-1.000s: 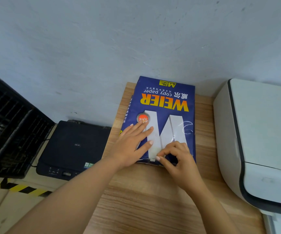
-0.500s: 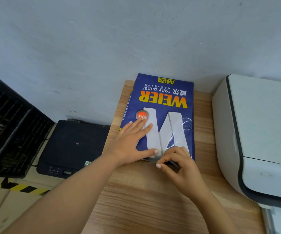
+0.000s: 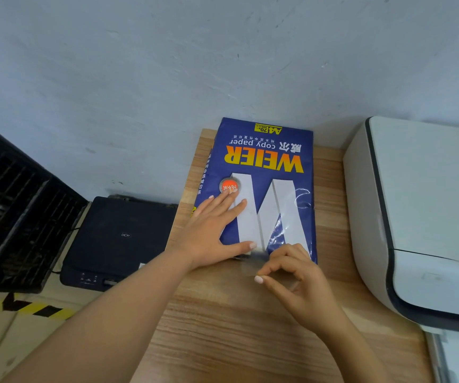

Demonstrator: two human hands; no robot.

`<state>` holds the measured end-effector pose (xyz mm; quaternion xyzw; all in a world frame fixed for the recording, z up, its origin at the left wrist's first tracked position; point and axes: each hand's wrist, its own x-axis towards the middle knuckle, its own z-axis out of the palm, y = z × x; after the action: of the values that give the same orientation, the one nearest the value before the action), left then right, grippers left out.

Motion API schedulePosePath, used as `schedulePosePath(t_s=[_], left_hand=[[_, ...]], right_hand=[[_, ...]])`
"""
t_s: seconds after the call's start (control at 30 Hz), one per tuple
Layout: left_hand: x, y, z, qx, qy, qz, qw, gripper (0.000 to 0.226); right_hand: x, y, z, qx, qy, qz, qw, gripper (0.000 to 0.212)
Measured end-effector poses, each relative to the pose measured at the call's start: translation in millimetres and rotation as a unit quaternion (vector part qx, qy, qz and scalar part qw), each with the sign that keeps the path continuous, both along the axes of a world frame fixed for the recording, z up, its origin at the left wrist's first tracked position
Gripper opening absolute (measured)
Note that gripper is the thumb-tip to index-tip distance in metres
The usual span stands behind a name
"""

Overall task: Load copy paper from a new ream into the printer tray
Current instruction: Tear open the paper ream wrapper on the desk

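Blue ream wrapper: the ream (image 3: 264,183) is lying flat on the wooden worktop (image 3: 222,341), its far end against the wall, its near end just under both hands.
Left hand: the left hand (image 3: 211,230) is pressing flat on the ream's near left part, fingers spread wide, thumb stretched along the near edge toward the right hand; it is gripping nothing.
Right hand: the right hand (image 3: 297,275) is sitting just in front of the ream's near edge, thumb and fingers pinched narrow on a clear strip of wrapper or tape (image 3: 253,262); the strip is blurred, so I cannot tell which it is.
Strip: it is running from the pinch back to the ream's near edge, between the two hands.
White printer: the printer (image 3: 421,217) is standing on the worktop to the right of the right hand, near but apart from the ream.
Black device: a dark machine (image 3: 112,239) is sitting lower down, left of the left forearm, beside a black grille (image 3: 15,217).
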<state>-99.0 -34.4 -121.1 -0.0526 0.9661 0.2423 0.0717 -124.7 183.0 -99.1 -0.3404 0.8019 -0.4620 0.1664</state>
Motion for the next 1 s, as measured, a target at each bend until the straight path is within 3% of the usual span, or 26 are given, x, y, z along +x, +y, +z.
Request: schedulePosePath(t_s=[0.23, 0.7, 1.0], left_hand=[[0, -1, -2, -0.018, 0.009, -0.007, 1.000, 0.093], [2, -2, -4, -0.078, -0.008, -0.043, 0.996, 0.124], [2, -1, -4, -0.098, -0.006, -0.051, 0.994, 0.126]], right_hand=[[14, 3, 7, -0.005, -0.027, 0.032, 0.999, 0.010], [9, 24, 4, -0.049, -0.041, -0.067, 0.996, 0.021], [-18, 17, -12, 0.117, 0.063, -0.068, 0.989, 0.036]])
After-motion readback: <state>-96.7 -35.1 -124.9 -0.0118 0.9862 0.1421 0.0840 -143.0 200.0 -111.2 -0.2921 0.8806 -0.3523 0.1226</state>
